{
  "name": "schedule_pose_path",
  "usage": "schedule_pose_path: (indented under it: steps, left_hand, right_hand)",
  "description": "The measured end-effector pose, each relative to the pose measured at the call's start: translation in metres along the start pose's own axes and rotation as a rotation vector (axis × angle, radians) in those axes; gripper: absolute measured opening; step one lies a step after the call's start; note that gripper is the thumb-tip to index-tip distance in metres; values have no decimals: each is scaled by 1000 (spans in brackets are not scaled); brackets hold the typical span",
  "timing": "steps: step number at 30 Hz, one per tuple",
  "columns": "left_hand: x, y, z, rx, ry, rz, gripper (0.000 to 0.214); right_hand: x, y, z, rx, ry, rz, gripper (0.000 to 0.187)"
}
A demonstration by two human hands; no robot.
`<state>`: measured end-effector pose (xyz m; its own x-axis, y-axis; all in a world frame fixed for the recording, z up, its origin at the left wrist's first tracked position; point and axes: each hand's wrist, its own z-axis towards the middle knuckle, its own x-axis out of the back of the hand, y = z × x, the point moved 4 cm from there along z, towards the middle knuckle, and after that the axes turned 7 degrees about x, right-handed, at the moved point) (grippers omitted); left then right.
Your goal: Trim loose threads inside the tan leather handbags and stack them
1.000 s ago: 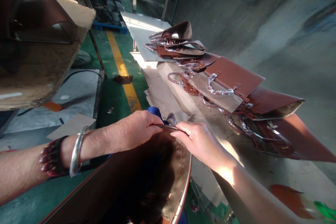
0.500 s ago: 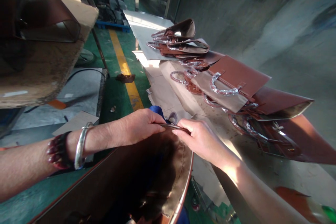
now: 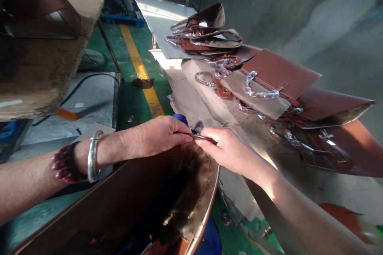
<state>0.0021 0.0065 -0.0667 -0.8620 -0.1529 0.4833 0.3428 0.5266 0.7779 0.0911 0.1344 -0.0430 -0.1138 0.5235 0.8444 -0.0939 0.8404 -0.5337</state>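
Observation:
A brown leather handbag [image 3: 206, 195] gapes below me, its dark lined inside facing up. My left hand [image 3: 157, 135] pinches the far part of its rim between thumb and fingers. Close beside it, my right hand [image 3: 229, 149] is closed on the same edge, thumb on the near side. A short stretch of the thin rim shows between the two hands. The bag's bottom and outer side are out of sight. On my left wrist are a silver bangle [image 3: 93, 157] and a dark beaded bracelet [image 3: 64, 163].
Several brown handbags [image 3: 278, 73] with plastic-wrapped handles lie along a bench [image 3: 191, 87] to the right. At the upper left, a worn board [image 3: 32, 75] holds another brown leather piece [image 3: 44, 4]. A yellow line [image 3: 136, 63] crosses the green floor.
The view has shifted slightly, so the bench and bags sit a little higher. Both hands keep their hold on the rim, and the edge between them looks slightly more exposed.

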Motion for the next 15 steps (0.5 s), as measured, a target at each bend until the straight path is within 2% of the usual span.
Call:
schedule_pose_path:
  steps: [9,15]
  left_hand:
    - [0,14,-3,17,66,130,28]
    - [-4,9,-1,39,30,48,28]
  right_hand:
    - [1,1,4,1,-21,7,31]
    - [0,2,10,51,-70,-6,32]
